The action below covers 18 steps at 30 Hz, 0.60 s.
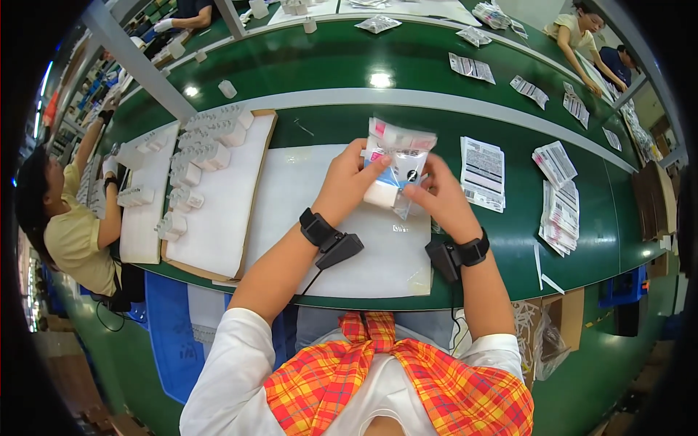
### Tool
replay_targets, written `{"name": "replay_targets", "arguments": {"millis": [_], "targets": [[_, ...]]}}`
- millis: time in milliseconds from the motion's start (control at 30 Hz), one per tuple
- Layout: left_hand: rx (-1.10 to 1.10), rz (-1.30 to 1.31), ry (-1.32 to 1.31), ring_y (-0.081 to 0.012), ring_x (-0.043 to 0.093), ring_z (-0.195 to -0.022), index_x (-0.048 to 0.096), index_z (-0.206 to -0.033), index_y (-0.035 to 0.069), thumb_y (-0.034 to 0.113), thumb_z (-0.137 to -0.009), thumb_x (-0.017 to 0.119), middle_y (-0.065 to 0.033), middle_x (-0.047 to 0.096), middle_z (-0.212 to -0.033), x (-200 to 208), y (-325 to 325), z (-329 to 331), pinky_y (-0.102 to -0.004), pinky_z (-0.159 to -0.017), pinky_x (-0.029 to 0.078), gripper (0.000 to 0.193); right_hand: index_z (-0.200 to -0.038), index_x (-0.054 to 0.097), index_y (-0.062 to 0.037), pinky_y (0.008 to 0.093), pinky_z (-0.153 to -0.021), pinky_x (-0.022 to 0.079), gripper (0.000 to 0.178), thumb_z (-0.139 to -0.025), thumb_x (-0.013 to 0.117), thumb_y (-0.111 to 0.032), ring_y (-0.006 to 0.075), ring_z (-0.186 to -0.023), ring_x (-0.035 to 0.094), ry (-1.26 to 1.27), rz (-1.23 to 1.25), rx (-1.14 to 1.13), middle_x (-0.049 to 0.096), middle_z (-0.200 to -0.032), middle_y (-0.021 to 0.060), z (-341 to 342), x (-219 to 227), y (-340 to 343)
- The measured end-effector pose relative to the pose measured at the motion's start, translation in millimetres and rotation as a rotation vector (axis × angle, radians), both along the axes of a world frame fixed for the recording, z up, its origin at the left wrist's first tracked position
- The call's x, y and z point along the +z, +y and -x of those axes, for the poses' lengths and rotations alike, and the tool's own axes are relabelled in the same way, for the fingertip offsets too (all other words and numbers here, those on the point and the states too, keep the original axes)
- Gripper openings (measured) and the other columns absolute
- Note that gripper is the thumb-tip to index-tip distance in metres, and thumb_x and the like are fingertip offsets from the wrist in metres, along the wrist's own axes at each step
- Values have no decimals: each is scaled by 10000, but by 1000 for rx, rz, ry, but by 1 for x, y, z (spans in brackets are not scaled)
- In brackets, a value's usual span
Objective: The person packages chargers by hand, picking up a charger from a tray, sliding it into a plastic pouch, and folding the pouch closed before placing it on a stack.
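Between my two hands, over a white foam sheet (291, 240), is a clear plastic packet (402, 138) with a pink and blue printed panel. A white block-shaped item (381, 194) shows in its lower part. My left hand (350, 178) grips the packet's left side, with the thumb across its front. My right hand (441, 198) pinches the lower right edge between thumb and fingers. Nearest to the right hand lies a neat stack of flat printed packets (482, 174).
White plug adapters (211, 155) stand in rows on a foam-lined tray (218, 240) at left. Another pile of printed packets (560, 218) lies at right, near white strips (539, 265). Filled packets (471, 68) lie on the green belt (327, 62) beyond a rail. A co-worker (80, 225) works at left.
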State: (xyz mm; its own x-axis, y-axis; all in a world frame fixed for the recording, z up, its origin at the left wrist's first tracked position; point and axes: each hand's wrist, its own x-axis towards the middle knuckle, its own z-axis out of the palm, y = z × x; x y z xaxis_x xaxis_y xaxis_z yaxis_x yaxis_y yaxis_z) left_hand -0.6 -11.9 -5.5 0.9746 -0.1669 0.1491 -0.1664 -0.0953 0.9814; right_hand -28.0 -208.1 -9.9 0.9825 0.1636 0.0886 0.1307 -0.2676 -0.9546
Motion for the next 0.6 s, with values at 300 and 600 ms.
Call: {"name": "replay_targets", "arguments": {"millis": [300, 600], "targets": [[50, -101, -207, -188, 603, -826, 712, -1040, 48, 190, -955, 598, -73, 691, -902, -14, 10, -13, -333, -764, 460, 200, -1045, 672, 18, 255, -790, 500, 203, -953, 606, -152, 120, -892, 623, 94, -355, -102, 663, -877, 61, -16, -5, 0], [-274, -841, -436, -263, 540, -1039, 730, -1044, 164, 89, -828, 632, 19, 682, -1086, -21, 28, -2, -414, -957, 333, 248, -944, 717, -15, 353, -845, 518, 142, -845, 623, -52, 271, -906, 658, -524, 620, 191, 704, -990, 118, -4, 0, -1]]}}
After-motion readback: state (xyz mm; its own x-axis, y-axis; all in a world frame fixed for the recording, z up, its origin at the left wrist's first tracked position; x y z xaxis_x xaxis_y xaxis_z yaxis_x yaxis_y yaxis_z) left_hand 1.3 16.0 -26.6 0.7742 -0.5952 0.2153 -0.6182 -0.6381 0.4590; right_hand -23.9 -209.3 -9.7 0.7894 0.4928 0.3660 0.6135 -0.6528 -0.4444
